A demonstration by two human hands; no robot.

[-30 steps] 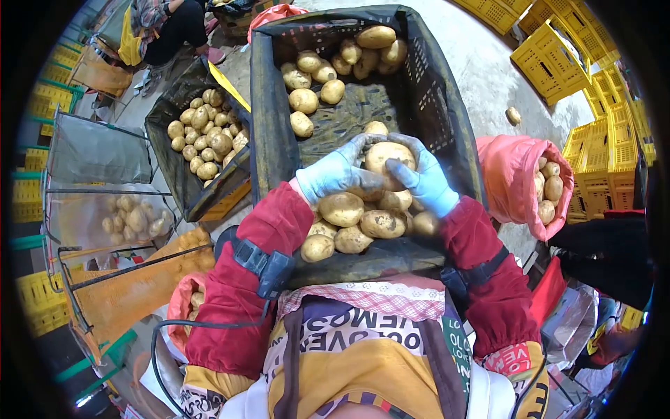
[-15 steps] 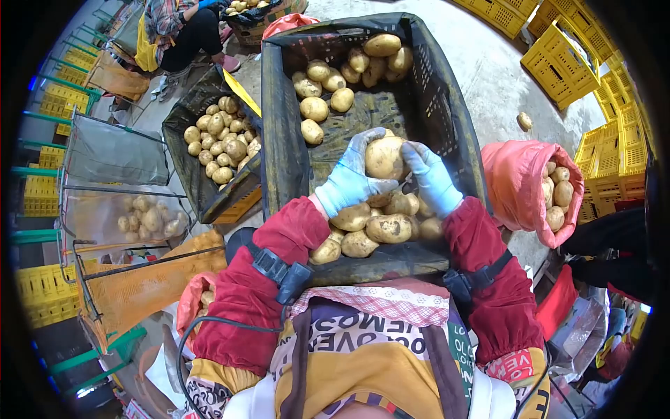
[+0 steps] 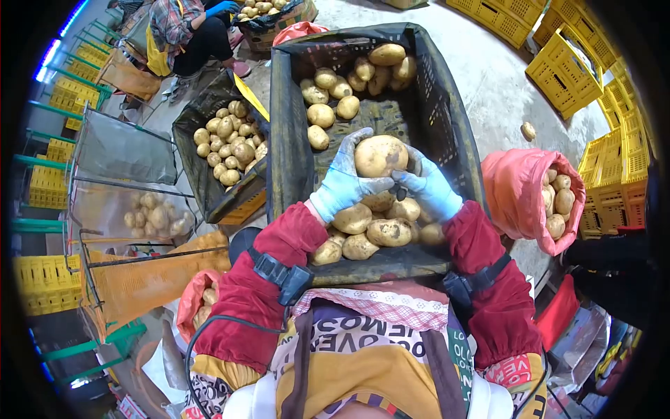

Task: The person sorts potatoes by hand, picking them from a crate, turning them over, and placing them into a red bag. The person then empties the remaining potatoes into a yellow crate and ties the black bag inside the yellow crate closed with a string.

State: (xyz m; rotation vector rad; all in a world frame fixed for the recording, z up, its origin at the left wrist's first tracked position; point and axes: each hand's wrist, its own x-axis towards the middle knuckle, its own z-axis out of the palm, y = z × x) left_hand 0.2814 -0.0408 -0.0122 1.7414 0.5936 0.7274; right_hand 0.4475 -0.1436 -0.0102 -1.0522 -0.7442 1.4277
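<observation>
Between both hands, over the middle of a dark-lined crate [image 3: 283, 126], is a large round potato [image 3: 381, 156] with a brownish patch on its right side. My left hand [image 3: 347, 179], in a pale blue glove with a dirty grey palm, wraps its left side and underside. In a matching glove, my right hand [image 3: 427, 183] grips it from the right, thumb and fingertips at its lower edge. Below the hands, a pile of potatoes [image 3: 389, 232] fills the near end of the crate. More potatoes [image 3: 321, 115] lie at its far end.
To the left stands a smaller lined crate of potatoes [image 3: 230, 143], beside mesh-covered racks [image 3: 125, 146]. A pink sack [image 3: 520, 188] of potatoes leans on the right. One potato [image 3: 528, 131] lies on the floor near yellow crates [image 3: 567, 73]. Another person [image 3: 199, 35] sits at upper left.
The potato has turned in my hands and shows a broader face. My right fingers have shifted down to its lower right edge. The whole view has moved slightly.
</observation>
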